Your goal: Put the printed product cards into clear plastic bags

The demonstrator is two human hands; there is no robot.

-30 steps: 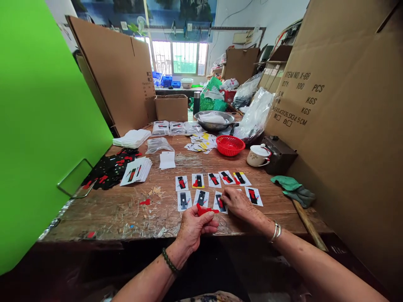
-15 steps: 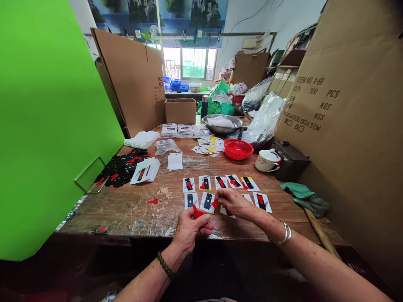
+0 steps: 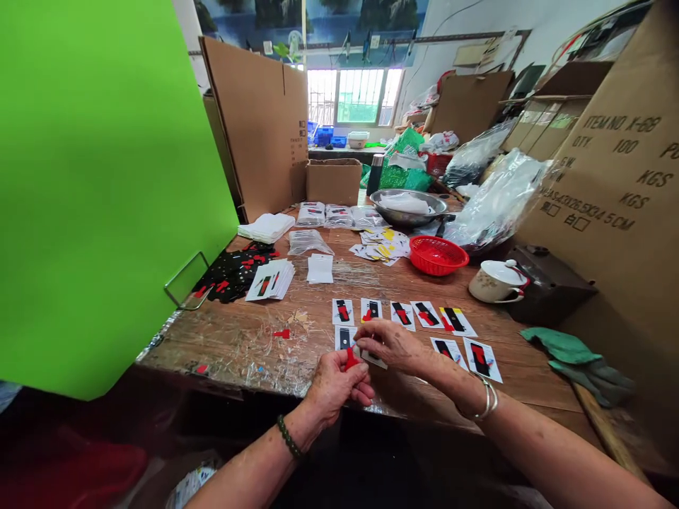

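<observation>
Since a second ago the right hand has left the third card of the near row and come over the second card, beside the left hand. That card is mostly hidden beneath the fingers, so the right hand's grip cannot be told. The left hand, curled at the bench edge, pinches small red pieces
</observation>
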